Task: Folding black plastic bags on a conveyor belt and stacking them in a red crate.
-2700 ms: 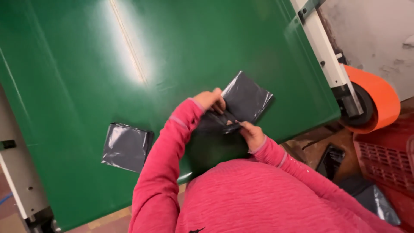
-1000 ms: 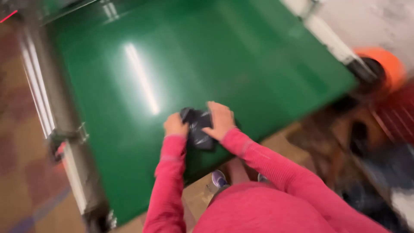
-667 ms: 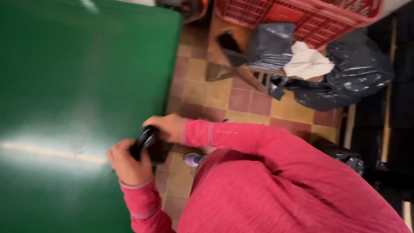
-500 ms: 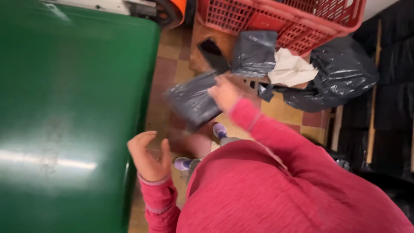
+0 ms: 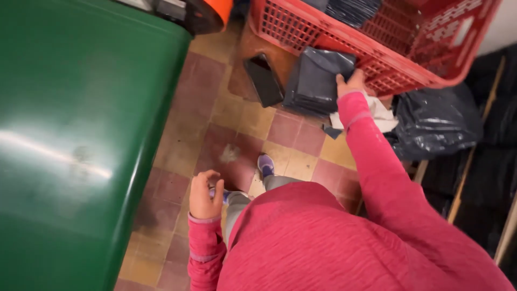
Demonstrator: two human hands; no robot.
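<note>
Here, my right hand (image 5: 351, 84) grips a grey plastic bag (image 5: 315, 81) against the red crate (image 5: 377, 51).
My left hand (image 5: 204, 194) hangs empty, fingers loosely curled, beside the green table (image 5: 70, 145). Below me lies a worn floor (image 5: 237, 129) of red and yellow tiles, with black bags (image 5: 436, 121) heaped by the crate and my shoe (image 5: 265, 164) on a tile.

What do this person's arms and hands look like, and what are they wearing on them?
Both arms are covered by long, close-fitting sleeves of a heathered pink-red knit top, each ending in a slightly lighter cuff band at the wrist. The left hand and the right hand are bare: no gloves, and no rings, watch or markings can be made out.
</note>
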